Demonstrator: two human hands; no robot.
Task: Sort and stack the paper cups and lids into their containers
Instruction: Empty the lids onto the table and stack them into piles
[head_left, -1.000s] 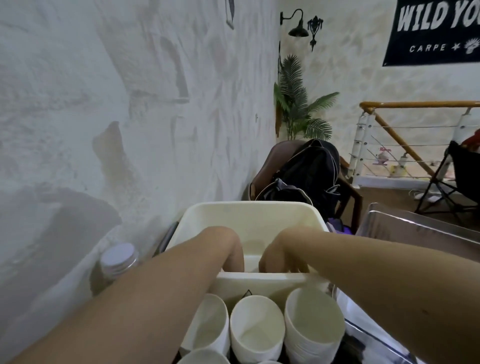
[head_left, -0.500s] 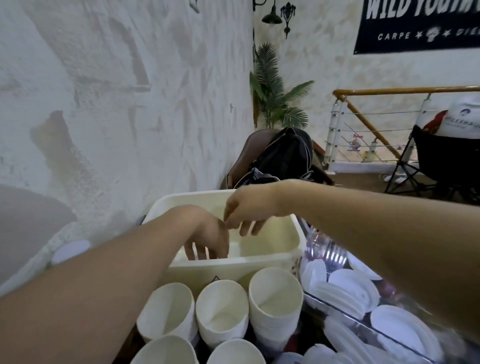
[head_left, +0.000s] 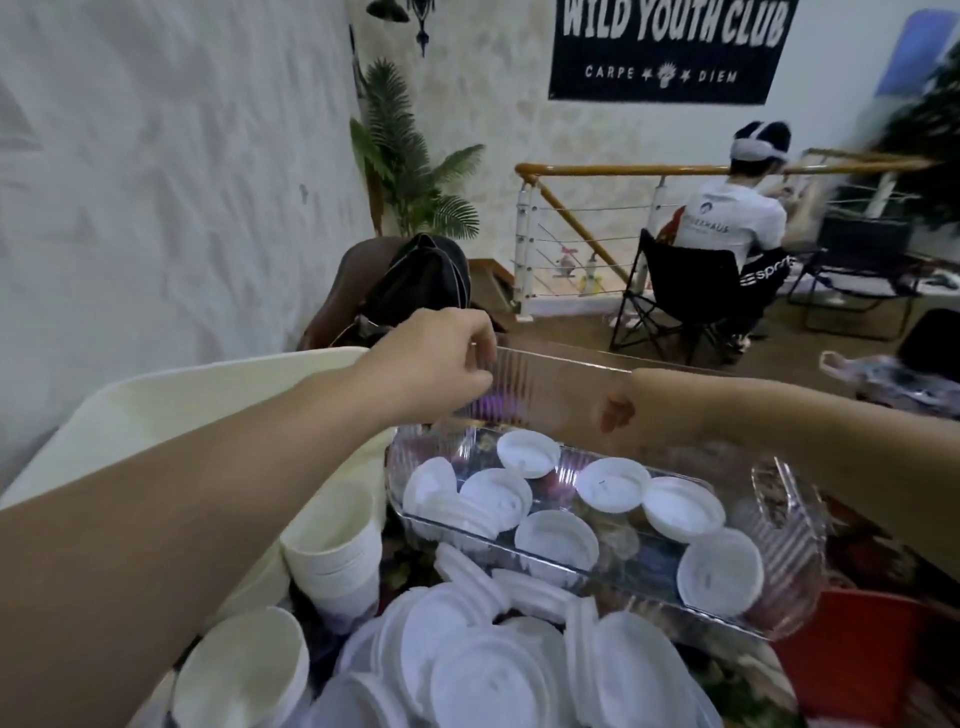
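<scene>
Left hand (head_left: 434, 364) is up at the far rim of the clear ribbed plastic tray (head_left: 789, 566), fingers curled and pinching that rim. Right hand (head_left: 615, 410) sits behind the tray's far wall, seen blurred through the plastic; it looks closed in a fist, but I cannot tell if it grips anything. Inside the tray lie round white lids (head_left: 613, 482), flat and scattered. More white lids (head_left: 483, 670) heap loosely in front of it, outside. Stacked white paper cups (head_left: 337, 551) stand left of the tray, beside the smooth cream plastic bin (head_left: 171, 400). A red tub (head_left: 852, 654) sits at lower right.
</scene>
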